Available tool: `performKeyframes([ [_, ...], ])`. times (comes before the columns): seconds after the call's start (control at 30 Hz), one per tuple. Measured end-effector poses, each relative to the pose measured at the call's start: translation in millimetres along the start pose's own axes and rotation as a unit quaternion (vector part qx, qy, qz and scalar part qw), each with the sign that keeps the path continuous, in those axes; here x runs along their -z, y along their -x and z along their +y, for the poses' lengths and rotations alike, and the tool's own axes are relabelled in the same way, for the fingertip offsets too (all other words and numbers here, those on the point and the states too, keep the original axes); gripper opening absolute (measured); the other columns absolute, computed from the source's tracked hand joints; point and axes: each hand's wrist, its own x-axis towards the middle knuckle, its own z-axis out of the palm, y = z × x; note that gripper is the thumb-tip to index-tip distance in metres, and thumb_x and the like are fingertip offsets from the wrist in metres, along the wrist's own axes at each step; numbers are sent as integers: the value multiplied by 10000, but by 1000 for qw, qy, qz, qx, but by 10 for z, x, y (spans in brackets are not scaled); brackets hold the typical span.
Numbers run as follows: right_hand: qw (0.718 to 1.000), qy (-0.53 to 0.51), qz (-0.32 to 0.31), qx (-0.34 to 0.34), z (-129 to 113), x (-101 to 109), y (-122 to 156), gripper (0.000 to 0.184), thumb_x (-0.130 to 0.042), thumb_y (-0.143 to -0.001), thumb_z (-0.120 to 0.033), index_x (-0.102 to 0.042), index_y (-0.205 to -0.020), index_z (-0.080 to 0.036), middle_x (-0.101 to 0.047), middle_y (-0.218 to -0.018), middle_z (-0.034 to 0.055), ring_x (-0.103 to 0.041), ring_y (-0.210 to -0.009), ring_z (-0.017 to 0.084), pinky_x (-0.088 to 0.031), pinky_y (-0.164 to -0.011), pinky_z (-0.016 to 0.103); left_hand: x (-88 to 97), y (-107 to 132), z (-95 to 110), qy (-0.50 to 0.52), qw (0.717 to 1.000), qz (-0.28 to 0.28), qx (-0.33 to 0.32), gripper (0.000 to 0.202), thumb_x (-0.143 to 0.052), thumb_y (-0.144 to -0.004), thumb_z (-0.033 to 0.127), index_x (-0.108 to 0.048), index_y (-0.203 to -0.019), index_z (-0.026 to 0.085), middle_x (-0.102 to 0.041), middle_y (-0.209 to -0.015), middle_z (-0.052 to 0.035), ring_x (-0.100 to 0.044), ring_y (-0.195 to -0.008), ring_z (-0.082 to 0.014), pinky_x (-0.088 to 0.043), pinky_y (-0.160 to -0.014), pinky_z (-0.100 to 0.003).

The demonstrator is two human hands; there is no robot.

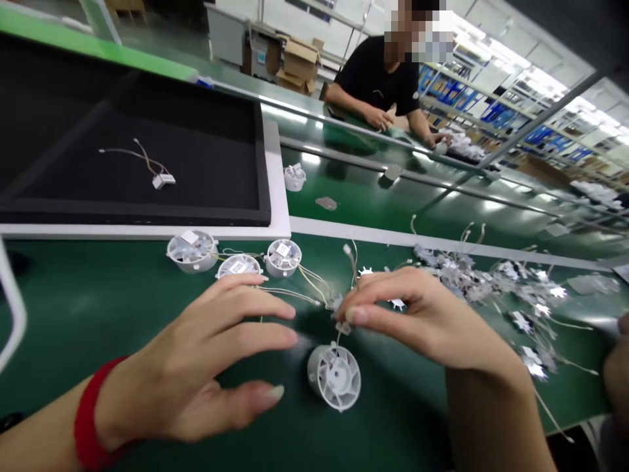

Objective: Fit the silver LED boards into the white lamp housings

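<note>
My left hand [196, 354], a red band round its wrist, hovers over the green table with fingers spread and nothing in them. Thumb and fingertips of my right hand [417, 314] are pinched on a small translucent plastic piece [343, 328], partly hidden by the fingers; thin wires show beside it. Just below lies a white round fan housing [339, 377], its spoked face towards me and touched by neither hand. Beyond my left hand stand three similar round units with white labels: one at left [192, 252], one in the middle [239, 265] and one at right [284, 257], with wires trailing.
A pile of wired translucent parts [472, 269] spreads over the right of the table. At the left is a black tray [211, 157] with a small wired piece [164, 179] on it. Across the bench a person in black [376, 85] handles white parts.
</note>
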Motion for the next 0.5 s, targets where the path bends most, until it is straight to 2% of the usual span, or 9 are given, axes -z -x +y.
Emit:
performKeyframes([
  [0.13, 987, -39, 154, 26, 24, -24, 50, 184, -762, -1043, -332, -897, -925, -292, -854, -854, -10, -790, -774, 147, -626, -695, 215, 10, 28, 23, -2, 999, 13, 53, 213, -591, -1069, 222, -652, -1261, 290, -698, -1275, 18, -647, -1266, -167, -348, -1285, -289],
  [0.23, 964, -147, 210, 65, 27, -83, 67, 114, -781, -1041, -346, -895, -1039, -338, -875, -993, -20, -823, -866, 148, -676, -763, 213, 51, -2, 5, 7, 998, 18, 64, 295, -623, -998, 118, -662, -1226, 300, -713, -1265, 33, -673, -1224, -167, -358, -1300, -315],
  [0.33, 938, -292, 170, 78, 13, -190, 55, 103, -794, -1033, -309, -881, -1085, -327, -874, -1057, -18, -843, -916, 159, -708, -816, 236, 83, -29, -30, 38, 998, -4, 54, 274, -682, -939, 59, -678, -1088, 289, -748, -1180, 50, -723, -1116, -150, -371, -1308, -305],
  [0.4, 920, -371, 111, 58, -10, -286, 31, 109, -797, -1027, -251, -876, -1090, -293, -872, -1070, -12, -851, -943, 163, -711, -838, 234, 76, -36, -29, 94, 991, 35, 87, 276, -792, -898, 87, -680, -1038, 297, -778, -1165, 65, -737, -1132, -149, -410, -1277, -264],
  [0.5, 891, -454, 22, 11, -45, -424, -15, 160, -788, -1012, -181, -865, -1129, -258, -870, -1111, 0, -854, -1013, 179, -702, -899, 239, 37, -47, 30, 175, 964, 123, 156, 359, -913, -900, 263, -679, -1161, 342, -792, -1268, 63, -763, -1156, -170, -584, -1115, -248],
])
